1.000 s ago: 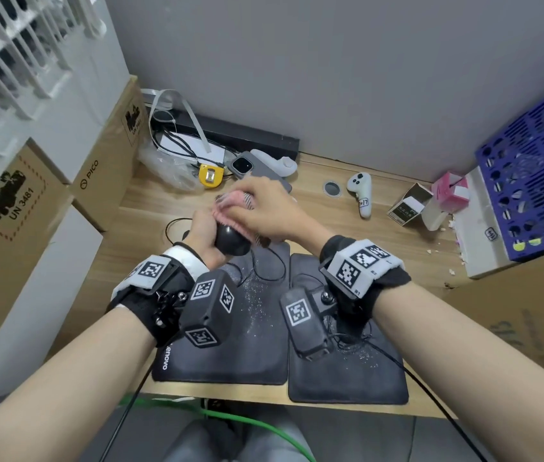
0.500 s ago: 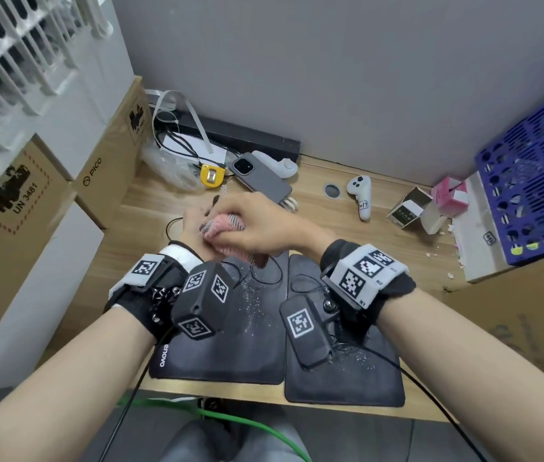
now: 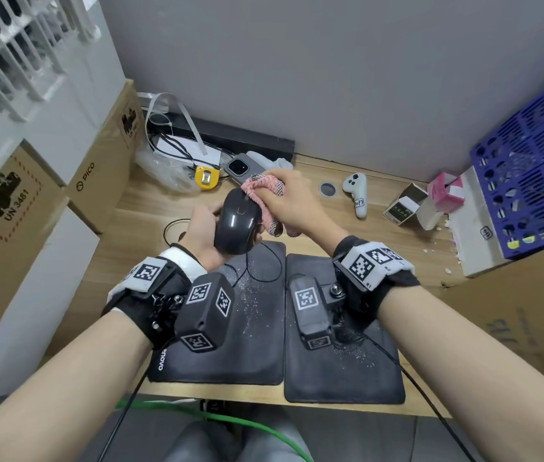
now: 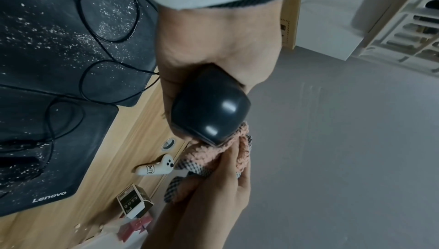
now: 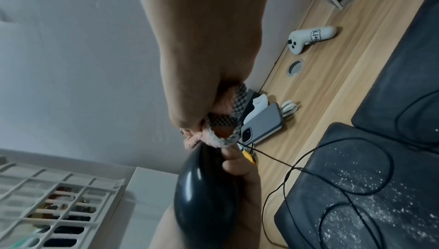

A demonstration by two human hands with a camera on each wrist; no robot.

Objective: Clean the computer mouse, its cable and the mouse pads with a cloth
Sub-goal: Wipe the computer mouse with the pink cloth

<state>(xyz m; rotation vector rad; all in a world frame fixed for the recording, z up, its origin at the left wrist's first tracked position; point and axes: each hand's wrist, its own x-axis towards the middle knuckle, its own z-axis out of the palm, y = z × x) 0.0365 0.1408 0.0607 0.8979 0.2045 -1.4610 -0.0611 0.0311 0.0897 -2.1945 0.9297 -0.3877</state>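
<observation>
My left hand [image 3: 205,225] grips a glossy black mouse [image 3: 237,223] from below, lifted above the desk with its top facing me; it also shows as the mouse [image 4: 210,106] and the mouse [image 5: 204,195]. My right hand [image 3: 289,203] holds a bunched pink checked cloth [image 3: 264,191] against the mouse's front end, the cloth [image 4: 213,156] and cloth [image 5: 215,135] pressed at its nose. The thin black cable [image 3: 264,265] loops down onto the left of two dark mouse pads [image 3: 250,328], which is dusted with white specks. The right pad [image 3: 347,378] also carries specks.
At the back of the wooden desk [image 3: 150,228] lie a phone [image 3: 240,168], a yellow tape measure [image 3: 207,177], a white controller [image 3: 357,195] and small boxes [image 3: 404,205]. Cardboard boxes [image 3: 97,168] line the left, a blue crate [image 3: 530,175] the right.
The mouse has been raised and turned so its whole top shows. The cloth hand has moved from over the mouse body up to its front end.
</observation>
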